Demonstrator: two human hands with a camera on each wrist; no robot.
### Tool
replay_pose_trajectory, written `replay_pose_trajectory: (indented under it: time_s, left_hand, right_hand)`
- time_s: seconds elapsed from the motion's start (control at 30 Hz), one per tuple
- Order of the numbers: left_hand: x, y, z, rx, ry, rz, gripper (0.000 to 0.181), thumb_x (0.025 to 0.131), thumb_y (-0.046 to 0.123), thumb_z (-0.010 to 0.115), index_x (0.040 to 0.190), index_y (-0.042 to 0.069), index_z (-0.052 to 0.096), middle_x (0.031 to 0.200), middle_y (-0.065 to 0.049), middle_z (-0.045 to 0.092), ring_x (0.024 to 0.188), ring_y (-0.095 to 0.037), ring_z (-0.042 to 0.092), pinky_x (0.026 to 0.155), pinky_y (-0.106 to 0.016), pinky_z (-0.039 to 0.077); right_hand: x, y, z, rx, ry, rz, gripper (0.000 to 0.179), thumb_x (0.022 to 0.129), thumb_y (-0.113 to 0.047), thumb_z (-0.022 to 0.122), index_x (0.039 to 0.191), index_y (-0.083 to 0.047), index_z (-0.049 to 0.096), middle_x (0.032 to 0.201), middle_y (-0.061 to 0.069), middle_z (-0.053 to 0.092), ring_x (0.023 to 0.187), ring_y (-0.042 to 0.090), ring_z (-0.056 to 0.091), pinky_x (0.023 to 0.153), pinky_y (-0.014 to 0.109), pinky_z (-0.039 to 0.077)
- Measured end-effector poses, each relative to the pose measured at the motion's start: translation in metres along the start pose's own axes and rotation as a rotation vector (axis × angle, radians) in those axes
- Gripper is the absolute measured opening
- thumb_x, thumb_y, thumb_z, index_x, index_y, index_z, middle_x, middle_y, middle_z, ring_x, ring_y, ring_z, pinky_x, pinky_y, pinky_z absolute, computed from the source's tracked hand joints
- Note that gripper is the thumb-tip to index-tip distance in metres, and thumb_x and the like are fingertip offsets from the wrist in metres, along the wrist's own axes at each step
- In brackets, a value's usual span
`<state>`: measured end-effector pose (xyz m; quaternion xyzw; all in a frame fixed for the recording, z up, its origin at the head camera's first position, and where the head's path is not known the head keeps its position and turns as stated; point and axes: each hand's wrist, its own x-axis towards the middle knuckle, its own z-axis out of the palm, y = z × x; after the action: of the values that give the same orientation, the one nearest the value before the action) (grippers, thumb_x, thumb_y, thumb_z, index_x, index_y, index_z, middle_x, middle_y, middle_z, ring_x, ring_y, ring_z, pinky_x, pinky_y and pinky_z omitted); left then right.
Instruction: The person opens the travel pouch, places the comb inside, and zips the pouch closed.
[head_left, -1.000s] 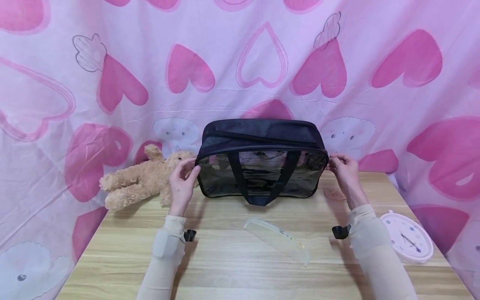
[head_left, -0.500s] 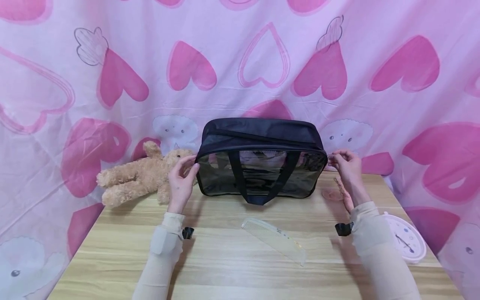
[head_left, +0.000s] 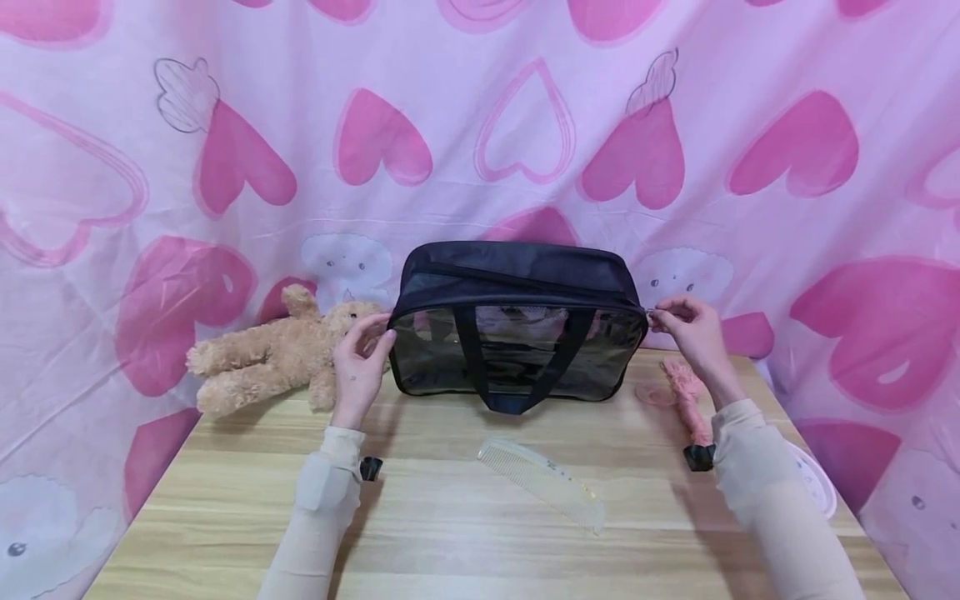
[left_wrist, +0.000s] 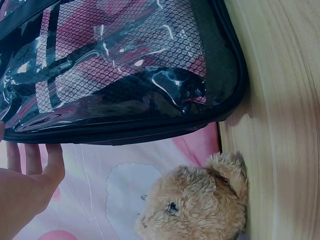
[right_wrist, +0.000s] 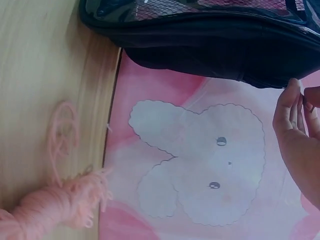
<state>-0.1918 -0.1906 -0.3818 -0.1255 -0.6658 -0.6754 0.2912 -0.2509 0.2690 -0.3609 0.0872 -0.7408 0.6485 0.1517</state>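
A black bag (head_left: 517,333) with a clear front panel and two dark straps stands upright at the back of the table. My left hand (head_left: 358,367) holds its upper left corner, thumb at the front edge and fingers behind. At the bag's right end, my right hand (head_left: 693,337) pinches what looks like a small zip pull (head_left: 651,312) between thumb and finger. The right wrist view shows those fingertips touching the dark side of the bag. A zip line runs across the top. Mesh shows through the clear panel in the left wrist view.
A tan teddy bear (head_left: 285,354) lies left of the bag, close to my left hand. In front lies a pale comb (head_left: 540,482). A skein of pink yarn (head_left: 686,400) lies under my right wrist. My right sleeve partly covers a round white clock (head_left: 817,483).
My right forearm has shifted outward, uncovering the pink yarn and covering more of the clock. The right hand keeps its pinch at the bag's end. My left hand stays on the corner.
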Motion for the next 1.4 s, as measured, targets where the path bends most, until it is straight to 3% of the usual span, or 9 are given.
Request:
replay_pose_trajectory:
  time_s: [0.13,0.23,0.43,0.63,0.87,1.13,1.4]
  left_hand:
    - [0.0,-0.003,-0.001,-0.004,-0.011,0.02,0.025,0.088,-0.011,0.06,0.111,-0.018,0.056,0.114,-0.034,0.055,0.096,-0.015,0.06,0.082,-0.024,0.05]
    - [0.0,-0.008,-0.002,-0.006,-0.01,0.033,0.025,0.087,-0.012,0.059,0.111,-0.018,0.056,0.114,-0.033,0.056,0.096,-0.015,0.06,0.08,-0.022,0.05]
    - [0.001,-0.027,-0.005,-0.003,0.002,0.033,0.025,0.089,-0.006,0.062,0.113,-0.01,0.061,0.115,-0.027,0.058,0.098,-0.015,0.06,0.082,-0.023,0.05]
    - [0.001,-0.031,-0.004,-0.025,-0.002,0.046,0.026,0.089,-0.002,0.063,0.113,-0.011,0.06,0.116,-0.026,0.059,0.097,-0.016,0.062,0.083,-0.025,0.051]
    - [0.002,-0.029,-0.005,-0.035,-0.004,0.033,0.026,0.089,-0.005,0.062,0.114,-0.012,0.059,0.116,-0.028,0.058,0.098,-0.016,0.061,0.084,-0.023,0.05]
    - [0.0,-0.003,-0.001,-0.02,-0.017,0.025,0.026,0.088,-0.01,0.06,0.112,-0.018,0.056,0.115,-0.036,0.054,0.097,-0.02,0.061,0.084,-0.025,0.05]
    - [0.0,-0.002,0.0,-0.034,-0.009,0.054,0.024,0.088,-0.012,0.059,0.111,-0.018,0.057,0.113,-0.034,0.056,0.097,-0.02,0.061,0.083,-0.025,0.051]
  right_hand:
    - [0.002,-0.003,-0.004,-0.005,-0.053,-0.04,0.006,0.086,0.012,0.059,0.092,0.012,0.061,0.077,0.002,0.069,0.066,0.011,0.067,0.065,0.021,0.055]
    - [0.003,-0.007,-0.007,-0.018,-0.098,-0.045,0.008,0.086,0.012,0.06,0.092,0.01,0.064,0.079,0.004,0.07,0.069,0.012,0.068,0.066,0.022,0.055]
    - [0.006,-0.021,-0.01,-0.222,-0.135,-0.03,0.02,0.088,0.001,0.065,0.102,0.016,0.062,0.081,-0.001,0.071,0.069,0.009,0.068,0.07,0.018,0.053]
    - [0.01,-0.038,-0.01,-0.37,-0.207,-0.015,0.026,0.088,-0.005,0.068,0.103,0.015,0.062,0.081,0.004,0.072,0.07,0.012,0.069,0.071,0.015,0.051]
    - [0.019,-0.054,-0.005,-0.416,-0.277,-0.067,0.017,0.087,0.001,0.067,0.097,0.014,0.064,0.081,0.011,0.071,0.068,0.01,0.068,0.064,0.019,0.054]
    - [0.025,-0.067,0.0,-0.499,-0.299,-0.091,0.014,0.085,0.0,0.069,0.096,0.009,0.068,0.082,0.017,0.07,0.068,0.011,0.068,0.063,0.019,0.053]
    - [0.032,-0.078,0.007,-0.519,-0.377,-0.152,0.014,0.086,0.002,0.067,0.097,0.01,0.067,0.081,0.017,0.07,0.068,0.009,0.067,0.063,0.017,0.053]
